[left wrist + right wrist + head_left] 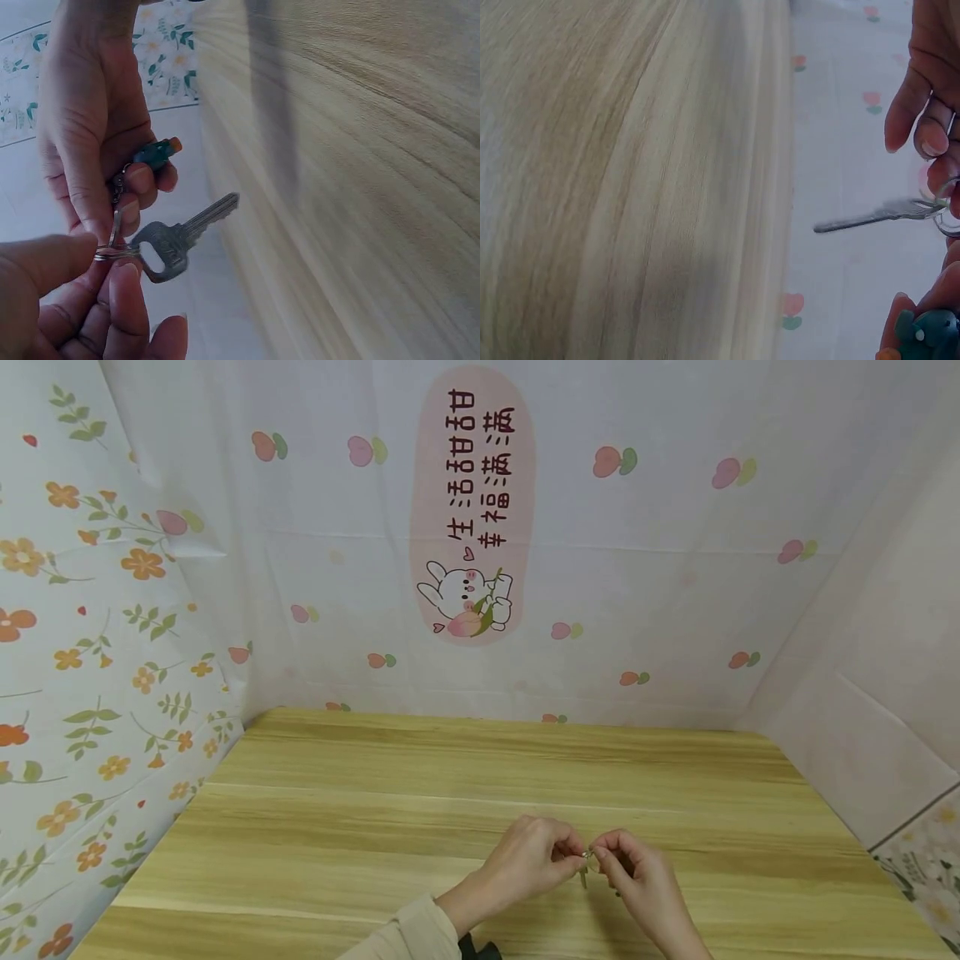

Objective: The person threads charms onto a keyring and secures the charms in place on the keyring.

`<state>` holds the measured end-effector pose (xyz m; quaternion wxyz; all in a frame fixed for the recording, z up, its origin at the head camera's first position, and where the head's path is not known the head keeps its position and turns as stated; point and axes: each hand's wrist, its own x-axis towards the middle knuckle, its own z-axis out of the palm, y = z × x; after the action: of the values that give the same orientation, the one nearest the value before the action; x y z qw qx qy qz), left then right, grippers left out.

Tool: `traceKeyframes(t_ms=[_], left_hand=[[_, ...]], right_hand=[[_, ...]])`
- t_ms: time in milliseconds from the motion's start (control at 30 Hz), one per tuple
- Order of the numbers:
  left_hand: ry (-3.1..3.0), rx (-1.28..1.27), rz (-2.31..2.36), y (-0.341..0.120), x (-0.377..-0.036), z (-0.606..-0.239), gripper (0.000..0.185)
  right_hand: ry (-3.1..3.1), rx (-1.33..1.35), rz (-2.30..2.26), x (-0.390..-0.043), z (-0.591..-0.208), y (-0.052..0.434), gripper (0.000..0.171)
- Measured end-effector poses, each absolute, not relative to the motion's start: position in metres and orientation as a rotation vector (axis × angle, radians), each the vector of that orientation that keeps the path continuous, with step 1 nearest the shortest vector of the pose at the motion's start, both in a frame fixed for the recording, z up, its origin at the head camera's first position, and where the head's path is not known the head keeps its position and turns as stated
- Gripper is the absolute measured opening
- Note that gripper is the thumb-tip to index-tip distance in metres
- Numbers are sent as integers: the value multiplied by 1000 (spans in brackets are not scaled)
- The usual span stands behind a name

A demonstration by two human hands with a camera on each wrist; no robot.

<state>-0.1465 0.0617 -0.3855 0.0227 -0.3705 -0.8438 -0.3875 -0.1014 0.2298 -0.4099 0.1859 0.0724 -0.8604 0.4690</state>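
In the head view, my left hand [528, 860] and right hand [637, 881] meet just above the wooden table. The left thumb and fingers pinch a thin metal key ring [112, 253]. A silver key [174, 241] hangs from it, its toothed blade pointing away from the fingers. Right fingertips grip the ring's other side, where a short chain [118, 184] joins it. That chain leads to a small teal figure [154, 154] with an orange tip, lying against the right hand's curled fingers. The right wrist view shows the key edge-on; fingers partly hide the ring there.
The wood-grain table [375, 827] extends around both hands. A white cloth [637, 568] with printed tulips hangs behind it, and a flowered cloth [112, 652] stands at left. Part of a black object [483, 950] shows at the bottom edge by the left sleeve [412, 931].
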Motion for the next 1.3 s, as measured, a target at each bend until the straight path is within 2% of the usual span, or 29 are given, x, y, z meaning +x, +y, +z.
traceKeyframes(t_ms=[167, 500, 733, 1033, 1300], left_hand=[[-2608, -1172, -1165, 62, -147, -385, 6], [-2571, -1129, -1280, 61, -145, -389, 5], [-2598, -1179, -1234, 59, -143, -389, 9], [-2569, -1147, -1257, 60, -143, -391, 8], [-2608, -1177, -1208, 59, -142, -391, 10]], right_hand=[[-2381, 348, 1230, -101, -413, 230, 15], [-2442, 146, 1335, -101, -413, 230, 11], [-2374, 354, 1289, -100, -415, 230, 16], [-2418, 198, 1337, -101, -414, 230, 12], [-2368, 398, 1284, -101, -415, 230, 16]])
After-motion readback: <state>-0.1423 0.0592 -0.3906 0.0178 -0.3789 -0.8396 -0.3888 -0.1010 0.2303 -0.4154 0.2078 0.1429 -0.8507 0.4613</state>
